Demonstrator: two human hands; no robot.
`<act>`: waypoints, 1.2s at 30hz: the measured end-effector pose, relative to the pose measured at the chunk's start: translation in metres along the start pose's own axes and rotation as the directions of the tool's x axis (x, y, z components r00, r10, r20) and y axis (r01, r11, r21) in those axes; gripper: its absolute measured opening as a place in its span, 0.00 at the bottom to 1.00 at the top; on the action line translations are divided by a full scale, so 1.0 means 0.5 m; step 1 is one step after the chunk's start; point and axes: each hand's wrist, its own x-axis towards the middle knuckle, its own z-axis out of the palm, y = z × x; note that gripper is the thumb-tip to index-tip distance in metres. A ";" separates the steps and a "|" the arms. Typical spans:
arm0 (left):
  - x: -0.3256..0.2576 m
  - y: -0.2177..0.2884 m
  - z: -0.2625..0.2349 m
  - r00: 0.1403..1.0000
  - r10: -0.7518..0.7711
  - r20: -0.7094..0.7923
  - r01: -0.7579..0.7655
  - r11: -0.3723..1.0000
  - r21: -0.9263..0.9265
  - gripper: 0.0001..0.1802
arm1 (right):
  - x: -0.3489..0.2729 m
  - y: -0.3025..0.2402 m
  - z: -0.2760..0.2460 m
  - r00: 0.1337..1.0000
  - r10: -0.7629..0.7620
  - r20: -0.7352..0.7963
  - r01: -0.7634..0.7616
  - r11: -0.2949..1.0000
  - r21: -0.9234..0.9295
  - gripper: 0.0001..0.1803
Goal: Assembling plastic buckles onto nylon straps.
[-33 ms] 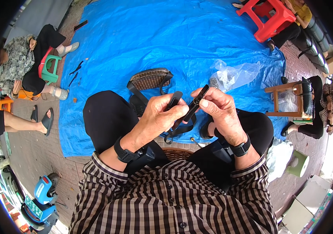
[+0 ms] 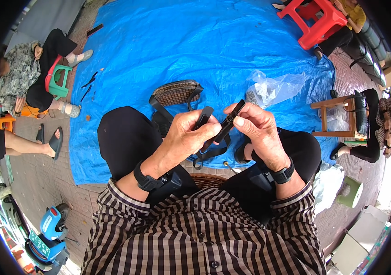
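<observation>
Both my hands are raised over my lap, close together. My left hand [image 2: 188, 133] is closed, with the flat rounded end of a dark strap [image 2: 203, 118] standing up between thumb and fingers. Thumb and fingers of my right hand [image 2: 259, 130] pinch a narrow black piece with a small shiny fitting [image 2: 230, 120], perhaps a buckle. This piece slants down to the left hand's fingertips; whether the two parts join is hidden by my fingers. Just beyond them, a brown patterned bag [image 2: 177, 95] lies on the blue tarp [image 2: 159, 50], its black strap [image 2: 160, 110] running toward my legs.
A clear plastic bag [image 2: 275, 89] lies to the right on the tarp, thin black strips [image 2: 89, 85] to the left. A wooden stool [image 2: 326, 120] and a red stool [image 2: 314, 23] stand at the right. People sit around the tarp. A wicker edge [image 2: 205, 179] shows below my hands.
</observation>
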 end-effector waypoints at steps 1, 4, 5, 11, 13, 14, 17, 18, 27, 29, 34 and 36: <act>0.001 -0.001 -0.003 1.000 0.010 -0.001 -0.010 1.000 0.004 0.08 | 0.000 -0.002 0.003 1.000 -0.019 -0.005 0.019 0.998 -0.066 0.07; 0.003 -0.003 -0.003 1.000 0.019 0.007 -0.019 0.999 0.026 0.07 | 0.002 -0.005 0.000 0.988 -0.139 0.063 0.151 0.955 -0.257 0.07; 0.002 -0.005 -0.003 1.000 0.017 0.012 -0.017 0.999 0.044 0.06 | 0.004 -0.002 0.000 0.988 -0.139 0.063 0.151 0.955 -0.256 0.07; 0.006 -0.024 0.013 0.936 0.295 -0.193 -0.245 0.938 0.245 0.06 | 0.004 -0.008 0.001 0.992 -0.127 0.000 0.122 0.953 -0.277 0.07; 0.005 -0.023 0.004 0.933 0.316 -0.171 -0.263 0.924 0.277 0.06 | 0.004 -0.001 -0.004 0.980 -0.195 -0.036 0.179 0.948 -0.264 0.08; 0.005 -0.023 0.000 0.931 0.336 -0.146 -0.281 0.910 0.304 0.06 | 0.005 -0.001 -0.004 0.980 -0.195 -0.038 0.178 0.947 -0.266 0.08; 0.001 -0.012 -0.003 0.992 0.118 -0.047 -0.108 0.980 0.168 0.06 | 0.006 0.000 -0.001 0.974 -0.225 -0.021 0.209 0.932 -0.295 0.09; 0.001 -0.007 -0.002 0.992 0.117 -0.048 -0.108 0.980 0.168 0.06 | 0.007 0.004 0.001 0.974 -0.228 0.004 0.221 0.942 -0.252 0.09; 0.001 -0.010 -0.001 0.994 -0.011 0.110 0.024 0.994 -0.111 0.08 | 0.004 0.022 -0.001 0.953 -0.238 0.188 0.283 0.921 -0.267 0.14; 0.001 -0.007 -0.003 0.996 0.026 0.081 -0.023 0.999 -0.036 0.07 | -0.003 0.001 0.007 0.999 -0.033 0.013 0.036 0.966 -0.256 0.14; 0.005 -0.026 0.004 0.987 0.161 0.011 -0.161 0.986 0.035 0.05 | 0.001 0.009 0.002 0.990 -0.115 -0.084 0.099 0.978 -0.181 0.12; 0.003 -0.024 0.004 0.995 0.095 -0.002 -0.095 0.993 0.071 0.04 | -0.001 0.006 0.003 0.993 -0.084 -0.078 0.068 0.979 -0.192 0.12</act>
